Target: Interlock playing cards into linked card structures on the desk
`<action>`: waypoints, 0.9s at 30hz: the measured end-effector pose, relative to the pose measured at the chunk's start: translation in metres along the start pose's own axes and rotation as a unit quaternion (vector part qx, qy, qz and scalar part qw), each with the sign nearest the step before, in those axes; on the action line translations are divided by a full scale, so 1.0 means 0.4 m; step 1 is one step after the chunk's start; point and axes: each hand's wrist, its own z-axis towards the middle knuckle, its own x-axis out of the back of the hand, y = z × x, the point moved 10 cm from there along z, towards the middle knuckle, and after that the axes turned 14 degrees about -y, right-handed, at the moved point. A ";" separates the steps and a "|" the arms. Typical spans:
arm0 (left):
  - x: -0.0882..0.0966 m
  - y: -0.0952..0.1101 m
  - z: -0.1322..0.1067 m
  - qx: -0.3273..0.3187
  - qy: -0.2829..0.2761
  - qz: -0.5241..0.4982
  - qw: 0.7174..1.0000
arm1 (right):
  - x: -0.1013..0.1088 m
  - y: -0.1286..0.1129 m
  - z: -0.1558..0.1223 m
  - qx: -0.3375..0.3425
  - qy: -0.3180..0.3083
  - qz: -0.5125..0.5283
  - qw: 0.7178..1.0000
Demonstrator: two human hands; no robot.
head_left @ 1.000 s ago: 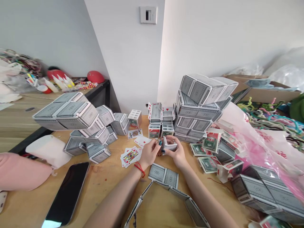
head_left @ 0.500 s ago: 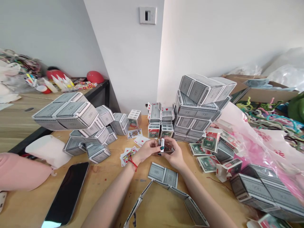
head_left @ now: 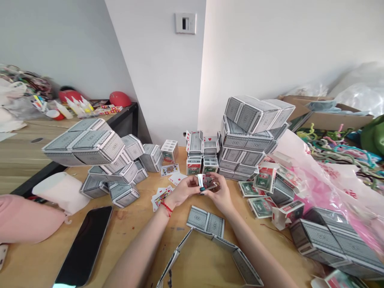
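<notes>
Turning edge-up since a second ago: folded card piece [head_left: 201,180], between both hands | head: left hand [head_left: 186,191] pinches its narrow white edge, right hand's [head_left: 221,195] fingers clamp its other side; reshaping seems unfinished | stiff, thin, grey-patterned; joined card pair [head_left: 205,221] flat nearby; angular card frame [head_left: 246,265] nearer body

I can see both bare arms reaching forward, slanting in toward each other like the sides of a roof. The left arm [head_left: 136,248] comes up from the left and the right arm [head_left: 255,240] from the right. The left hand [head_left: 183,191] is pinching with its thumb and fingers, with its back turned up. The right hand [head_left: 221,194] makes a round grip, its fingers bent and its thumb pointing at the left one. The two thumbs, with dark painted nails, are very close together.
</notes>
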 end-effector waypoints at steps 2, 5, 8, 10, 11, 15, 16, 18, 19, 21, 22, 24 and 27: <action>0.006 0.003 0.000 -0.010 0.014 0.002 1.000 | 0.009 0.020 0.003 -0.010 0.014 0.039 0.999; 0.007 0.008 0.001 -0.022 0.026 0.024 0.999 | 0.019 0.044 0.004 -0.026 0.029 0.111 0.993; 0.007 0.012 0.002 -0.030 0.039 0.055 0.997 | 0.023 0.059 0.005 -0.049 0.030 0.153 0.986; 0.010 0.012 0.001 -0.034 0.046 0.072 0.996 | 0.015 0.064 0.007 -0.061 0.009 0.175 0.983; 0.010 0.013 0.002 -0.038 0.046 0.080 0.995 | 0.010 0.065 0.009 -0.065 -0.002 0.185 0.981; 0.002 0.021 0.003 -0.061 0.028 0.120 0.990 | -0.003 0.064 0.011 -0.069 -0.028 0.207 0.975; 0.001 0.025 0.003 -0.069 0.027 0.136 0.988 | -0.005 0.063 0.011 -0.068 -0.034 0.212 0.974; -0.002 0.035 -0.001 -0.081 0.034 0.179 0.980 | -0.009 0.057 0.011 -0.063 -0.042 0.218 0.973; -0.003 0.040 -0.003 -0.084 0.043 0.206 0.974 | -0.010 0.054 0.010 -0.061 -0.044 0.219 0.973; -0.006 0.051 -0.008 -0.081 0.061 0.267 0.958 | -0.009 0.048 0.009 -0.059 -0.044 0.216 0.974; -0.009 0.056 -0.010 -0.076 0.068 0.298 0.949 | -0.009 0.046 0.009 -0.059 -0.044 0.215 0.974; -0.019 0.066 -0.013 -0.068 0.077 0.350 0.931 | -0.011 0.042 0.009 -0.058 -0.052 0.216 0.973; -0.035 0.078 -0.015 -0.067 0.079 0.397 0.912 | -0.018 0.035 0.010 -0.050 -0.069 0.222 0.971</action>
